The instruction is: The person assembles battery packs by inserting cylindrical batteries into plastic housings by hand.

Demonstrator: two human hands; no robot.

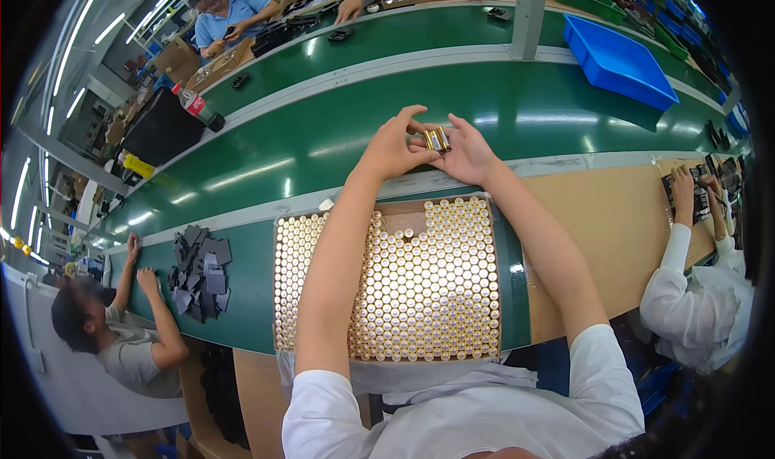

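Observation:
A small group of gold-and-black cylindrical batteries (pixel 437 140) lies side by side between my hands, above the near edge of the green conveyor. My right hand (pixel 471 154) supports them on its fingers, with its thumb raised beside them. From the other side my left hand (pixel 391 146) curls round, its thumb and fingertips at the batteries' left end. Just below my wrists is an open carton tray (pixel 401 207) packed with upright batteries (pixel 428 289), their round ends up. A gap shows at the tray's far side, and my left forearm covers part of the rows.
The green conveyor (pixel 339 148) crosses ahead, with a blue bin (pixel 617 63) at far right. Dark flat pieces (pixel 200 273) lie piled to the left, near a seated person (pixel 129 338). Brown board (pixel 601 233) lies right; another person (pixel 698 289) works there. A bottle (pixel 190 101) stands far left.

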